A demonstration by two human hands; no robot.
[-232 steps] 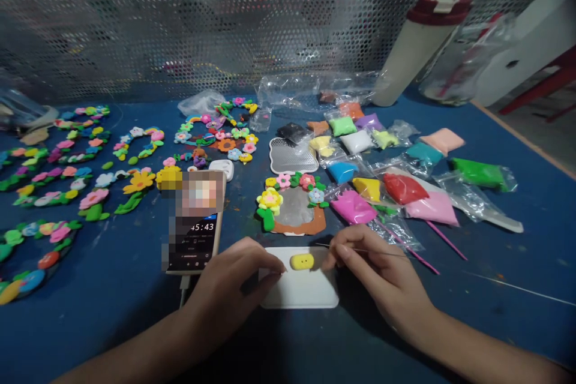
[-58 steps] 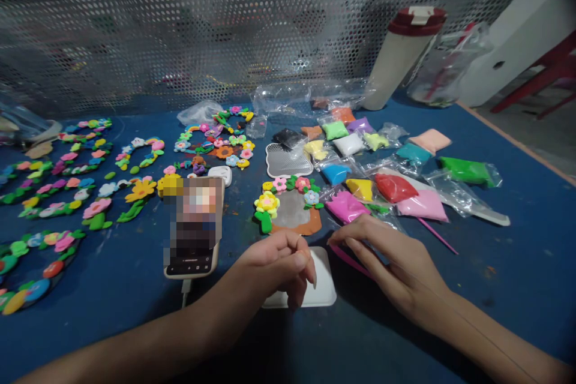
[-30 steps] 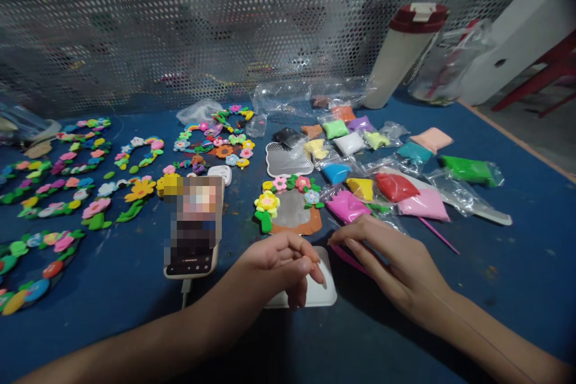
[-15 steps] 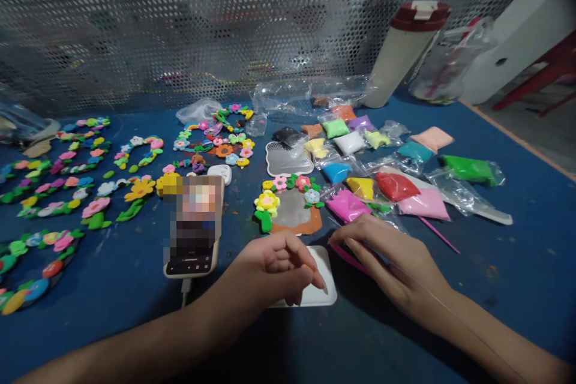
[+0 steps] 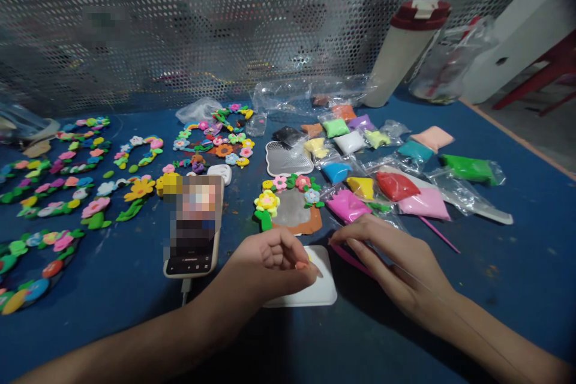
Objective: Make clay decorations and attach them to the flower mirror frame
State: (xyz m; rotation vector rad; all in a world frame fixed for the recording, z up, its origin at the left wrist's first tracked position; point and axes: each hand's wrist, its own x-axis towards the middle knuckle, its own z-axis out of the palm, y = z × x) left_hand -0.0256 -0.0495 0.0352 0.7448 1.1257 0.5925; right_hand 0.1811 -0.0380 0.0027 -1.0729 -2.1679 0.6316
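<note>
My left hand (image 5: pixel 276 264) is closed in a pinch above a white board (image 5: pixel 317 288), with a small coral-orange lump of clay (image 5: pixel 302 265) between thumb and fingers. A speck of yellow shows on the board beside the fingertips. My right hand (image 5: pixel 389 258) rests to the right of the board, its fingers bent and drawn together. Under those fingers lies a flat pink tool (image 5: pixel 355 261); whether they grip it is hidden. Just beyond both hands is a small mirror frame (image 5: pixel 297 228), partly edged with brown clay and decorated with clay flowers and a green cactus shape.
A phone (image 5: pixel 193 267) on a cable lies left of my left hand. Several flower-trimmed frames (image 5: pixel 58 204) spread over the left side. Bagged clay, including a magenta packet (image 5: pixel 346 206), covers the right. Behind stand a tumbler (image 5: pixel 398 54) and a perforated metal screen (image 5: pixel 202 30).
The fingers of my left hand have shifted and closed more tightly, and the coral-orange lump now shows between them. My right hand has barely moved.
</note>
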